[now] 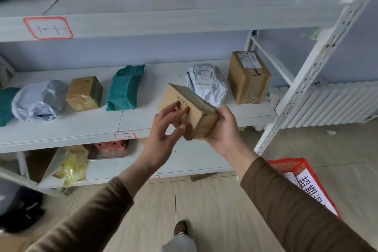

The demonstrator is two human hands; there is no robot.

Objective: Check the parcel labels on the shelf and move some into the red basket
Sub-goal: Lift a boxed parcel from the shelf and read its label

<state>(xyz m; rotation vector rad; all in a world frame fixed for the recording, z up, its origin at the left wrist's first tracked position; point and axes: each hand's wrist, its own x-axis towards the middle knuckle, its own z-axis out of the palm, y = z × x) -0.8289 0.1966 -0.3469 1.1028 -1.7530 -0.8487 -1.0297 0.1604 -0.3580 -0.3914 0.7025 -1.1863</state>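
We hold a small box (189,110) between both hands: right hand (224,129) under its right end, left hand (163,129) on its near-left face. Middle shelf (143,120) sits just behind the hands. On it, left of our left hand: a bagged parcel (125,88), then a carton (84,93), then a crumpled bag (38,100). Behind the held box: a labelled bag (206,84); right of that, an upright carton (248,76). Basket (302,182) on the floor, right of the right forearm.

Right hand (223,129) gripping, left hand (163,133) touching
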